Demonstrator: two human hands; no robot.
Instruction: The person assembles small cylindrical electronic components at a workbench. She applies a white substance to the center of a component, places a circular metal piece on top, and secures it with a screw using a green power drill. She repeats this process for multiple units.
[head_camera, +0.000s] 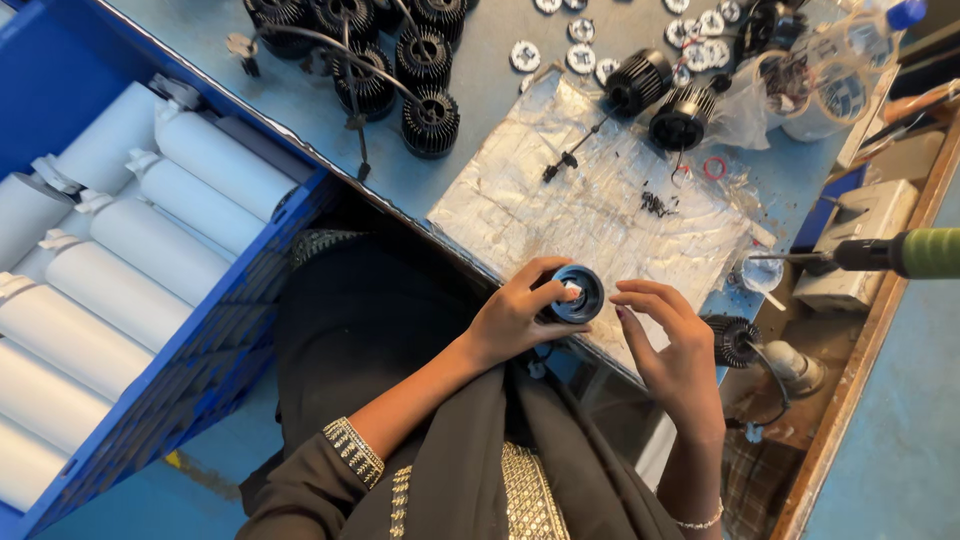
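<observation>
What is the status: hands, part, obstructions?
Left hand grips round black part. Right hand open beside it, fingertips close. Foil sheet beneath; nothing between the hands.

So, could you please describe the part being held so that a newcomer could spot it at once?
Find the foil sheet on the blue table. At its near edge, the left hand holds a round black finned housing. Unlike the housings lying on the table, it is lifted, open face up.
</observation>
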